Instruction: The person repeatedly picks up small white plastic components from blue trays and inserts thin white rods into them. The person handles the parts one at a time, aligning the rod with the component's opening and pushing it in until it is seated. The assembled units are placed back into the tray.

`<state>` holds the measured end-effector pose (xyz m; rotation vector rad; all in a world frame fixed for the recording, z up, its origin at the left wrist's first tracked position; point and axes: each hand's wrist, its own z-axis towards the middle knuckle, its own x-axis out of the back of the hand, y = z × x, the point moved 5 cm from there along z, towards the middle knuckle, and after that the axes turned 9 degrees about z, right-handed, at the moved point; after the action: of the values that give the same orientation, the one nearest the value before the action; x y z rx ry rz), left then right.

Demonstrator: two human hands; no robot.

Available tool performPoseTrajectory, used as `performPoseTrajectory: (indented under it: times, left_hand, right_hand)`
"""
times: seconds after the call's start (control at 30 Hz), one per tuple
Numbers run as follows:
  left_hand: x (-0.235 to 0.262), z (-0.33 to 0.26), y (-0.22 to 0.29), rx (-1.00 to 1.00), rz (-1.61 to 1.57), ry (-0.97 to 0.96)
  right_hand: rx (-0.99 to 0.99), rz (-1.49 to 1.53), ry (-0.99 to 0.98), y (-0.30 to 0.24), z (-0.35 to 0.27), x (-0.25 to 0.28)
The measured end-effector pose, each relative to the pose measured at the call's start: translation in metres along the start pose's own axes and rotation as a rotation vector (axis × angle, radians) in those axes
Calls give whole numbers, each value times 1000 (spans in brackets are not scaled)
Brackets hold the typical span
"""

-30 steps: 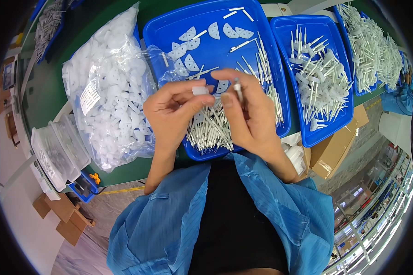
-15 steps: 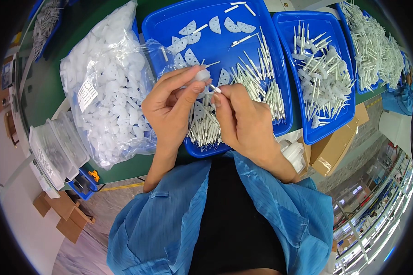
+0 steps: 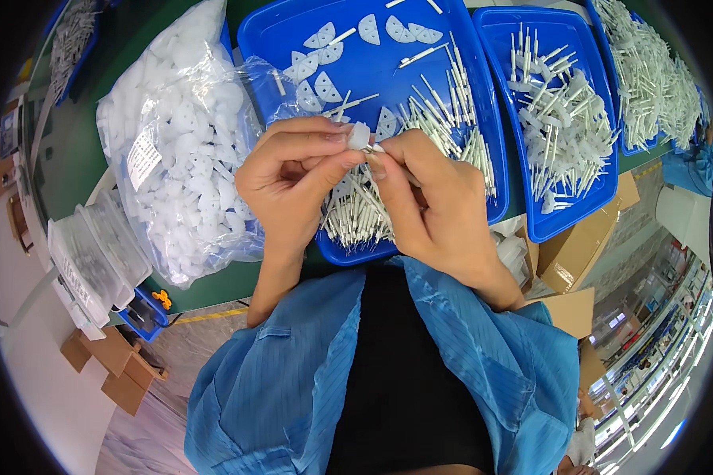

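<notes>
Clear plastic bag [image 3: 178,150] of white parts, left of blue tray; white rect. label [image 3: 142,156] on it.

Left of fingers [image 3: 348,146]: bulging clear bag [image 3: 178,150] blocks.
Beyond fingers: bare tray floor [image 3: 372,59], passable.
Right: stick pile [image 3: 451,119] obstructs.

Factory assembly bench: blue trays [image 3: 483,210] of white plastic parts [image 3: 562,119], bagged stock [image 3: 182,150].

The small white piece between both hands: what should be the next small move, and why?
Probably press the thin white stick held by the right hand further into the small white piece pinched by the left hand. The two parts meet at the fingertips above the blue tray, and the joint looks unfinished.
</notes>
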<state>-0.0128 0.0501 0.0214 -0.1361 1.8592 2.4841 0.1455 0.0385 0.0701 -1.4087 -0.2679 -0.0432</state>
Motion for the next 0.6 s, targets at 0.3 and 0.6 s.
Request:
performPoseTrajectory:
  times: [0.3,0.6]
  left_hand:
    - [-11,7,14,-66,-65,-61]
    - [-15,2,16,-202,-12,-79]
  right_hand:
    - [-227,570,-115,16,-1,-3]
    - [106,-13,-46,-15,-8,-2]
